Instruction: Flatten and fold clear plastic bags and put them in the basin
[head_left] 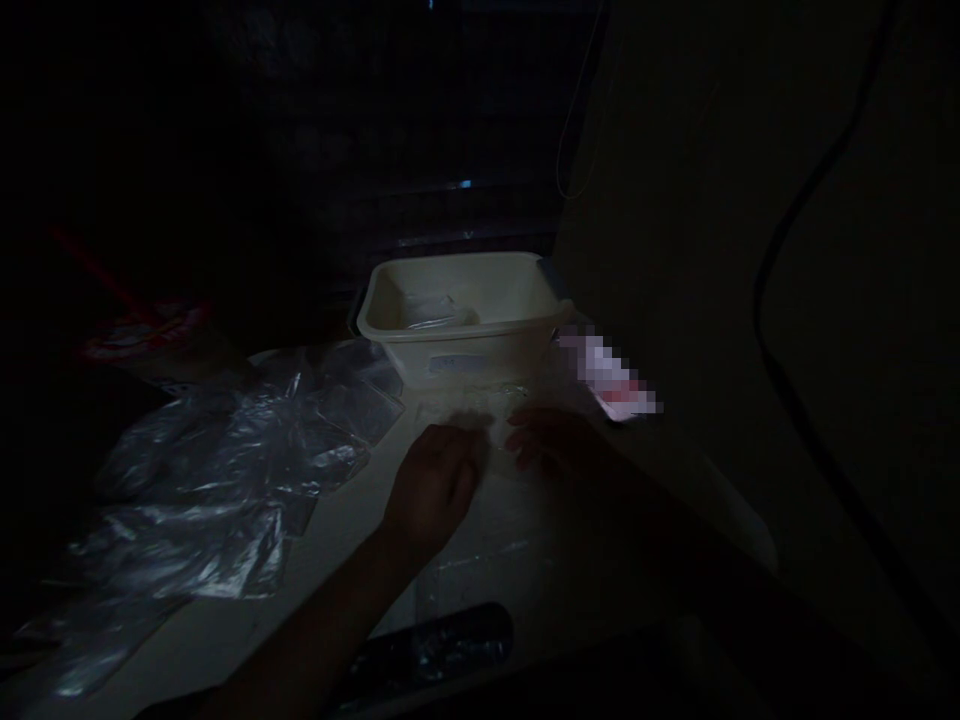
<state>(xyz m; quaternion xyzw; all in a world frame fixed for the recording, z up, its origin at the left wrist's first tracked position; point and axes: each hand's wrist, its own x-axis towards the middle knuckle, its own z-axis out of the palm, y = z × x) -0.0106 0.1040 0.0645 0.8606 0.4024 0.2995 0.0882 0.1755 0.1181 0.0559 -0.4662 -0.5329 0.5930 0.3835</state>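
In dim light, my left hand (435, 485) is over the white table (337, 545), its fingers curled and partly blurred. My right hand (551, 440) faces it from the right, fingers bent and slightly spread, very dark. Between the fingertips there may be thin clear plastic, but it is too dim to tell. A clear plastic sheet or bag (480, 560) seems to lie flat on the table below the hands. Just beyond them stands a cream plastic tub (487, 350) with clear packets (435, 312) inside.
Clear plastic bags (225, 480) are heaped on the left, near a cup (161, 345) with a red straw. A lit phone (615, 380) lies right of the tub. A dark cylindrical object (442, 645) is at the front edge. A dark cable (761, 290) hangs at right.
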